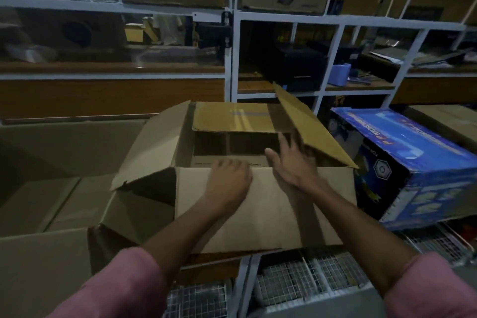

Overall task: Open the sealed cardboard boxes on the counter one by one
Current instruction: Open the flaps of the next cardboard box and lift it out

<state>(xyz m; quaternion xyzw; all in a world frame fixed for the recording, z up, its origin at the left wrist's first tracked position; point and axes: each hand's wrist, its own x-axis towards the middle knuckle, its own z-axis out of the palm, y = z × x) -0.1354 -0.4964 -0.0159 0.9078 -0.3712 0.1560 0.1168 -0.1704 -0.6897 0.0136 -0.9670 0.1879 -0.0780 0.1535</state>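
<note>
Two hands on the cardboard box (258, 204) | left hand (228, 181) curls over near flap's top edge, gripping | right hand (291, 162) flat-fingered against raised right flap (309, 126) | box dead centre, flaps spread | blue box (413, 168) just right

White wire-mesh counter (296, 289), open cardboard box (258, 214) on it, blue printed box (413, 175) just beside, plain cartons (51, 201) left
</note>
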